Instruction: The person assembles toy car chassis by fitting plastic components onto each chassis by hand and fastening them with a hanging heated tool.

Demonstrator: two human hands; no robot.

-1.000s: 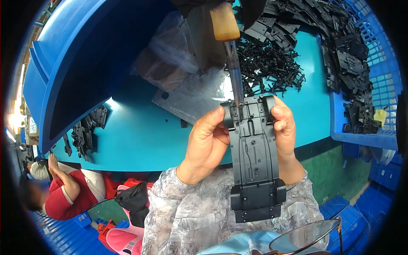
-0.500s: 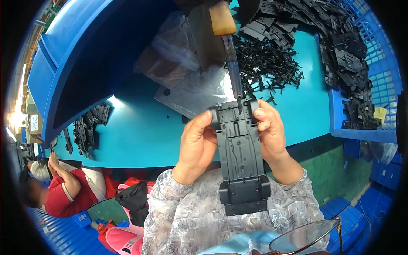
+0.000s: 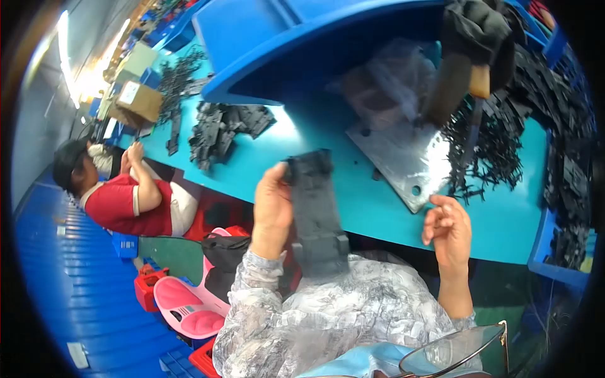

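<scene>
My left hand [image 3: 273,205] is closed on the upper left edge of a black plastic toy car chassis [image 3: 319,220], which hangs blurred over my lap at the table's front edge. My right hand [image 3: 449,232] is away from the chassis, fingers loosely curled and apart, with nothing visible in it. It is nearest to the lower corner of a metal plate [image 3: 403,167] on the table. Above that plate hangs a powered screwdriver [image 3: 479,82] with an orange collar, its shaft smeared by motion. A heap of small black pieces [image 3: 488,160] lies beside the plate.
A large blue bin [image 3: 252,57] stands at the back of the turquoise table [image 3: 372,220]. Black parts [image 3: 220,132] lie to its left; more fill a blue crate [image 3: 542,249] at right. A person in red [image 3: 129,198] sits at left, near a pink chair [image 3: 189,305].
My right hand has let go of the chassis and moved right. My left hand has carried the chassis left, away from the screwdriver tip. The view has turned toward the left.
</scene>
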